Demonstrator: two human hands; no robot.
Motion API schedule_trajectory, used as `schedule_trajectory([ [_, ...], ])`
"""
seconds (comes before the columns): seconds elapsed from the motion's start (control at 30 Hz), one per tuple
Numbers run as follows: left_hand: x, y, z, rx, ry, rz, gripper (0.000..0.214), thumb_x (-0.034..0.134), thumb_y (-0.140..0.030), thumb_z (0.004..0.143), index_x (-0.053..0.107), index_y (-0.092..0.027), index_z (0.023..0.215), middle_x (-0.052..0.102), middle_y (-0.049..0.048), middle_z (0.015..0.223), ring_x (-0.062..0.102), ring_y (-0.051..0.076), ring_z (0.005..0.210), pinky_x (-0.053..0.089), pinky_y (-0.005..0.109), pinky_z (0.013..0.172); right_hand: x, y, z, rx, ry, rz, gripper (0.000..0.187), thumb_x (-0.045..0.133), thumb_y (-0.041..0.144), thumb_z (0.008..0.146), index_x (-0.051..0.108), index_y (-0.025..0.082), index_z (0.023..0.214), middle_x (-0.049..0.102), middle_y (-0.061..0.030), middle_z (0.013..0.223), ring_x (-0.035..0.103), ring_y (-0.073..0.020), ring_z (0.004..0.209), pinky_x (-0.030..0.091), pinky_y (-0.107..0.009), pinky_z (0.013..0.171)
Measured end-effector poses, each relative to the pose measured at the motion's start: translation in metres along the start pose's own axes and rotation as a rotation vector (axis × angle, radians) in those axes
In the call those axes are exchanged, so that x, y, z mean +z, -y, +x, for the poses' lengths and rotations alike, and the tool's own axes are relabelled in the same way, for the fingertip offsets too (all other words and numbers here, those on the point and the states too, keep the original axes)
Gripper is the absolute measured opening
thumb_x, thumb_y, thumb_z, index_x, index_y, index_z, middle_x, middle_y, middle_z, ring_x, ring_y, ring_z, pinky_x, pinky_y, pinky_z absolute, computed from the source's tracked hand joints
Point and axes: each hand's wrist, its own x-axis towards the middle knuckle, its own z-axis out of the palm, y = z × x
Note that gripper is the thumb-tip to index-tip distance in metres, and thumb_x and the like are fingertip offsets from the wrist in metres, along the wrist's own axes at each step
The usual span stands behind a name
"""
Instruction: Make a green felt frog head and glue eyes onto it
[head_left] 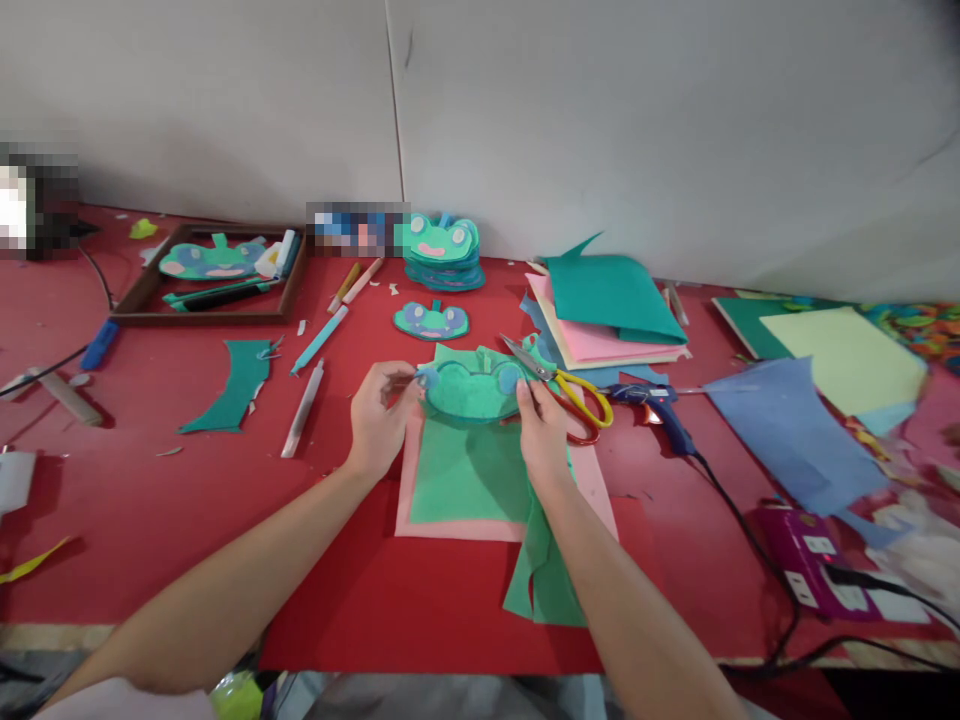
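Between my two hands is a green felt frog-head shape [471, 392] with a dark outline and bluish round patches at its ends. My left hand [384, 415] pinches its left end, fingers closed. At the other end, my right hand [541, 425] grips the shape between thumb and fingers. Beneath lie a green felt sheet [465, 480] and a pink felt sheet [405, 500]. Scissors with yellow and red handles [592, 405] rest just beyond my right hand. Green felt offcuts [551, 580] hang below my right wrist.
A stack of felt frog faces [442, 250] and one single frog face [431, 320] sit behind. The brown tray [210, 318] holds another face and pens. A blue glue gun [652, 400], folded felt [619, 300], blue felt [799, 430] and a purple power strip [806, 560] lie right.
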Motion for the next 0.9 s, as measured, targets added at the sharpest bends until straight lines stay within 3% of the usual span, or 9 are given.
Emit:
schedule_trajectory([
  [0.17, 0.0, -0.002, -0.002, 0.176, 0.239, 0.08, 0.006, 0.062, -0.023, 0.077, 0.063, -0.021, 0.082, 0.061, 0.0005, 0.078, 0.058, 0.012, 0.074, 0.049, 0.027, 0.073, 0.0, -0.002, 0.0, -0.001, 0.011, 0.007, 0.031, 0.045, 0.05, 0.081, 0.046, 0.021, 0.07, 0.034, 0.0034, 0.062, 0.035, -0.0107, 0.054, 0.043, -0.023, 0.046],
  [0.27, 0.001, 0.0, 0.0, 0.242, 0.239, 0.179, 0.003, 0.064, -0.024, 0.074, 0.065, -0.022, 0.077, 0.058, 0.0034, 0.095, 0.056, 0.016, 0.092, 0.047, 0.033, 0.084, 0.0, -0.001, 0.0, -0.007, 0.027, -0.001, 0.031, 0.046, 0.049, 0.081, 0.045, 0.021, 0.069, 0.033, 0.0037, 0.061, 0.034, -0.0106, 0.054, 0.043, -0.023, 0.047],
  [0.4, 0.002, 0.003, 0.002, 0.181, 0.264, 0.193, 0.002, 0.063, -0.022, 0.075, 0.064, -0.021, 0.076, 0.057, 0.0049, 0.111, 0.053, 0.019, 0.106, 0.043, 0.038, 0.093, 0.0, 0.005, -0.001, -0.039, 0.043, -0.054, 0.03, 0.045, 0.046, 0.083, 0.044, 0.02, 0.068, 0.031, 0.0042, 0.06, 0.035, -0.0096, 0.053, 0.042, -0.021, 0.047],
  [0.6, 0.002, 0.008, 0.0, 0.008, 0.266, 0.216, 0.008, 0.063, -0.026, 0.074, 0.064, -0.021, 0.079, 0.066, 0.0012, 0.082, 0.061, 0.015, 0.078, 0.049, 0.03, 0.076, 0.0, 0.01, -0.003, -0.081, 0.054, -0.11, 0.029, 0.043, 0.044, 0.085, 0.045, 0.019, 0.07, 0.035, 0.0045, 0.059, 0.036, -0.0087, 0.05, 0.041, -0.021, 0.048],
  [0.9, 0.001, 0.008, 0.0, -0.015, 0.251, 0.221, 0.009, 0.062, -0.027, 0.074, 0.064, -0.02, 0.079, 0.066, 0.0008, 0.079, 0.06, 0.014, 0.074, 0.049, 0.028, 0.072, 0.0, 0.011, -0.004, -0.083, 0.052, -0.121, 0.029, 0.043, 0.044, 0.085, 0.046, 0.019, 0.07, 0.036, 0.0043, 0.06, 0.039, -0.0091, 0.051, 0.043, -0.021, 0.048],
])
